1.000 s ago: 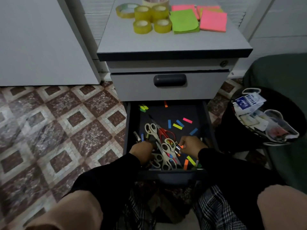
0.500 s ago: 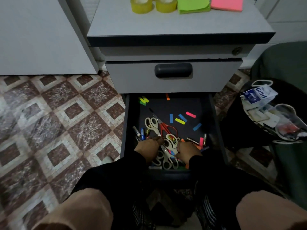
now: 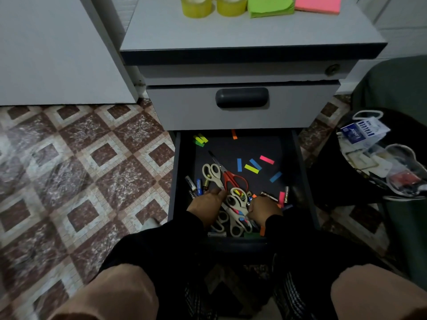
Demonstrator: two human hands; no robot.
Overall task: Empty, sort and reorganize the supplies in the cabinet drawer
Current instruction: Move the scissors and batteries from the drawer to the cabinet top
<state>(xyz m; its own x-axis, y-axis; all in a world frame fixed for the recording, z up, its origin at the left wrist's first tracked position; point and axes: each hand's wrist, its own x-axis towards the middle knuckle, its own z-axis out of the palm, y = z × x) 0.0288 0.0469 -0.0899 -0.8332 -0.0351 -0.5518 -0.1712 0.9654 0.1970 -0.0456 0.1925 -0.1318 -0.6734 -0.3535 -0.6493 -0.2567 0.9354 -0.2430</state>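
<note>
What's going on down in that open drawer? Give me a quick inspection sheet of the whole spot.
Surface: open bottom drawer, dark floor.
Job's things: red scissors and white scissors piled near the front; batteries at left; coloured sticky flags scattered.
Clutter: tape rolls and sticky note pads on the cabinet top.
Hands: left hand and right hand both in the scissor pile; grip unclear.
Cables: nothing seen.
Surroundings: patterned tile floor; full bin at right.

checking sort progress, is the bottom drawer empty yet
Not empty. The open drawer holds scissors, batteries and loose colored tabs.
</note>
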